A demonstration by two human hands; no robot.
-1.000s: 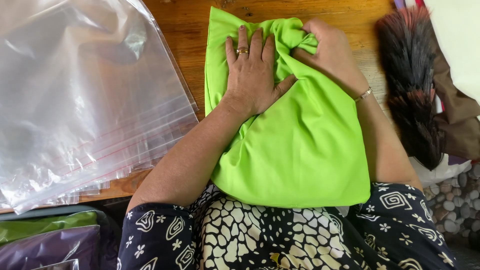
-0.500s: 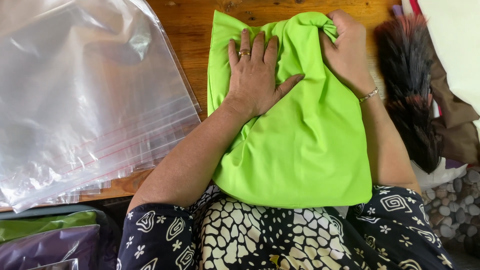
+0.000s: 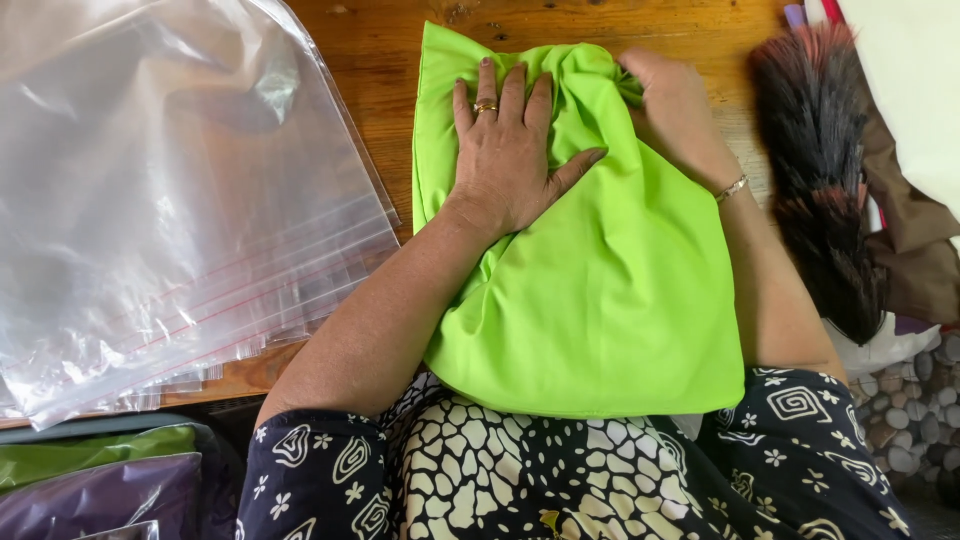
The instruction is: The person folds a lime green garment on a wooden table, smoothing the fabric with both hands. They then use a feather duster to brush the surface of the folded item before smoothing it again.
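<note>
Pressing flat with spread fingers, the left hand (image 3: 510, 160) rests on the lime green cloth (image 3: 600, 290), which lies on the wooden counter (image 3: 380, 60) and hangs over its near edge. The right hand (image 3: 675, 105) bunches the cloth's far end. Clear plastic bags (image 3: 170, 200) are stacked toward the left edge; a dark feather duster (image 3: 825, 190) lies right.
</note>
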